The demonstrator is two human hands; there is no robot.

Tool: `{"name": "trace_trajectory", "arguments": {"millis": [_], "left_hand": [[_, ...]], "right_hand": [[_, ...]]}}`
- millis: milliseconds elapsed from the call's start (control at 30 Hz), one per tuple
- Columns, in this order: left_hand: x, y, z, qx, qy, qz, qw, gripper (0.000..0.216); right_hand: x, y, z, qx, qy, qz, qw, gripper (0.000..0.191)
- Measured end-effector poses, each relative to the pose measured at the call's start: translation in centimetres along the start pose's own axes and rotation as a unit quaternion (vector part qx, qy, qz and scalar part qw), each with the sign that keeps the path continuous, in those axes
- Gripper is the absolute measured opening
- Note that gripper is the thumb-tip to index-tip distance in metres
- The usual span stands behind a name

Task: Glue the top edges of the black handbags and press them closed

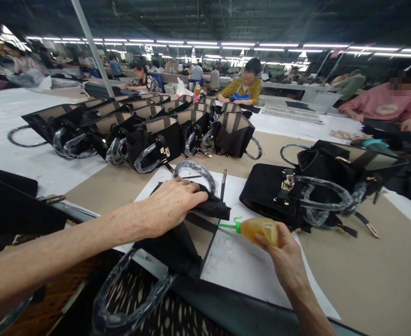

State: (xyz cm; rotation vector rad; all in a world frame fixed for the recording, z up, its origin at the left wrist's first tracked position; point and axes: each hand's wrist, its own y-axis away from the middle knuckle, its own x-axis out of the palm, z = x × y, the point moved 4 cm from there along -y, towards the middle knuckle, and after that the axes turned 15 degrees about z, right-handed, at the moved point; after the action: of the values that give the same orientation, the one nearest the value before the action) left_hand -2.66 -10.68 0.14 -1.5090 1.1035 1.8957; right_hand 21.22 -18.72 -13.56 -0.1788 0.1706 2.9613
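A black handbag (170,249) lies on its side on white paper (240,270) before me, its beige-lined mouth facing right. My left hand (175,203) is closed over the bag's upper black edge; the thumb and fingertips are partly hidden. My right hand (279,245) grips a squeeze bottle (258,229) of yellow-amber liquid, tilted sideways. Its thin green nozzle points left, with the tip close to the bag's opening; I cannot tell whether it touches. Plastic-wrapped handles (103,298) stick out above and below the bag.
Several black handbags (159,140) stand in rows beyond. To the right lie another bag (261,189) and an open one (359,161). A perforated crate (149,303) sits below the table edge. Co-workers sit across the table, one in yellow (244,88), one in pink (391,105).
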Motion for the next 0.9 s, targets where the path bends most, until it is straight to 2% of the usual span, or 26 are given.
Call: {"name": "trace_trajectory", "arguments": {"millis": [233,533,700,900], "left_hand": [[1.2,0.9,-0.5,0.006,-0.004,-0.009,1.0,0.047],[1.7,1.6,-1.2,-0.005,-0.006,-0.011,1.0,0.044],[2.2,1.7,-1.3,-0.003,-0.006,-0.025,1.0,0.042],[2.5,1.7,-1.3,-0.006,-0.023,-0.028,0.999,0.043]], "right_hand": [[0.1,0.5,-0.2,0.002,-0.008,0.012,1.0,0.047],[0.2,1.3,-1.0,0.04,-0.07,0.043,0.996,0.046],[0.4,1.8,-1.0,0.048,-0.048,0.061,0.996,0.048],[0.8,2.9,-0.5,0.056,-0.06,0.052,0.995,0.047]]}}
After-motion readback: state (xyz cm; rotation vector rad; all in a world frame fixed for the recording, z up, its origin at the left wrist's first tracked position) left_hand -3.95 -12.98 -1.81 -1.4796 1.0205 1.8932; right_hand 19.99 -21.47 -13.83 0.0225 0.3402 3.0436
